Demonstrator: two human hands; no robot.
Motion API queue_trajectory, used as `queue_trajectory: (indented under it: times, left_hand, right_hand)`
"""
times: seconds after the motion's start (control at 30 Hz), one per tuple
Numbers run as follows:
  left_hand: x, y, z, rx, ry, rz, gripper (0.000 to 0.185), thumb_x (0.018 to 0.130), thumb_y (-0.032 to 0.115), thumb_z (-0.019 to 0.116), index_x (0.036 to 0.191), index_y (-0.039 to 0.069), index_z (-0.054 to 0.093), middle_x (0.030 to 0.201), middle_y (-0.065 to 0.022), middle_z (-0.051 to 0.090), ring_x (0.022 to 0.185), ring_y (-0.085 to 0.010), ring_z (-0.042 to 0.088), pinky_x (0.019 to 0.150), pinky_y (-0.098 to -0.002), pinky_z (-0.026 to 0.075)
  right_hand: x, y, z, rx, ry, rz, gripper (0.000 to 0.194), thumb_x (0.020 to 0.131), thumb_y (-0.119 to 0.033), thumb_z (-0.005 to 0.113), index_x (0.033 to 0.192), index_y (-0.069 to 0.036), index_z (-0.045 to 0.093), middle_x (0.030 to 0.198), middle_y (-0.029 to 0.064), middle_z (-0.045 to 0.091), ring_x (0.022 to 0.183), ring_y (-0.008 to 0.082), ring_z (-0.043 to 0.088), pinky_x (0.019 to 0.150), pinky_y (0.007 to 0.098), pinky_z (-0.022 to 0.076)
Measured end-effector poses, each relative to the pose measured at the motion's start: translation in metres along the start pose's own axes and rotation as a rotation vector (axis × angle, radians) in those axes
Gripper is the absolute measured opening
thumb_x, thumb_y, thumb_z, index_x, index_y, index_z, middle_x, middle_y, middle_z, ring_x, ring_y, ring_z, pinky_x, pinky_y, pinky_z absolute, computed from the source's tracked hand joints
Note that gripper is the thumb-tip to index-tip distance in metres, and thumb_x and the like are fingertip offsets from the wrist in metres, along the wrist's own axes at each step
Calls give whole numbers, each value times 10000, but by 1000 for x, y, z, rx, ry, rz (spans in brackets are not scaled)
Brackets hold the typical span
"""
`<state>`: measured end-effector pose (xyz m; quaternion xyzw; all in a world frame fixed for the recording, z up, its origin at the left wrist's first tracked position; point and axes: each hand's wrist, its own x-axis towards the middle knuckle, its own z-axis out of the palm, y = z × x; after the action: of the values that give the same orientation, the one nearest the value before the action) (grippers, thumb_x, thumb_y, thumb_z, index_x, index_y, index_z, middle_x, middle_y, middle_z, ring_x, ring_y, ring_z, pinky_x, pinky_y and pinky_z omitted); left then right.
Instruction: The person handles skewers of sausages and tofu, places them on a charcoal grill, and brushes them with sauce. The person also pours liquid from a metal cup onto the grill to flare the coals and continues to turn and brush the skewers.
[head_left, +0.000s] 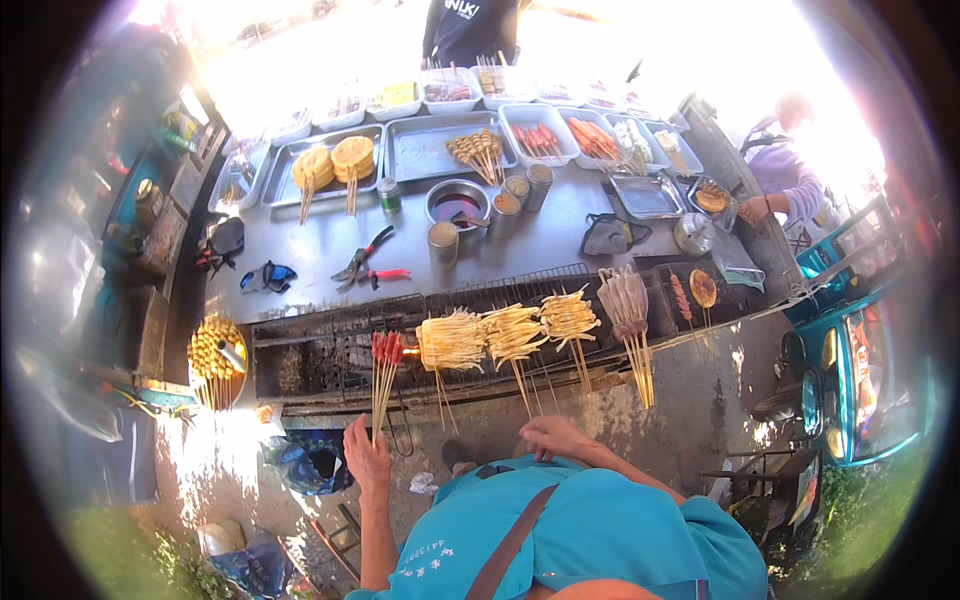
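My left hand (367, 454) is at the lower ends of a bundle of wooden skewers with red meat (388, 349), at the left part of the charcoal grill (300, 367); the fingers look closed around the sticks. Near my waist, my right hand (551, 436) is bent, with nothing visible in it. Between and beyond the hands, enoki mushroom skewers (452, 341) lie side by side on the grill, their sticks over the front edge. Farther right are squid skewers (624, 300), a sausage skewer (680, 296) and a round browned flatbread on a stick (703, 288).
Behind the grill, a steel counter (315, 247) holds a bowl of dark red sauce (456, 204), shakers (443, 244), pliers (364, 259) and trays of skewers (480, 150). A bowl of skewers (216, 356) stands left. One person (472, 30) stands opposite, another (784, 176) at right.
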<state>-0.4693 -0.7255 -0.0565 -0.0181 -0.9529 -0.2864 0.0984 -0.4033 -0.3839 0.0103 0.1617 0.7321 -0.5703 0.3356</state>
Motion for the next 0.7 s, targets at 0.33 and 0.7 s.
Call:
queue_trajectory:
  times: [0.33, 0.7]
  left_hand:
    - [-13, -32, 31, 65, -133, -107, 346, 837, 144, 530, 1164, 85, 437, 919, -185, 577, 750, -393, 580, 595, -458, 458]
    - [2, -46, 12, -826, -445, -400, 202, 942, 223, 443, 930, 55, 554, 555, 16, 436, 448, -80, 394, 410, -230, 303]
  right_hand:
    - [14, -1, 11, -48, -90, -98, 260, 900, -194, 510, 1064, -5, 580, 817, 86, 649, 711, 157, 639, 605, 287, 519]
    - [12, 17, 13, -60, -54, -131, 249, 885, -178, 524, 1032, 9, 596, 797, 84, 652, 708, 144, 640, 646, 273, 505]
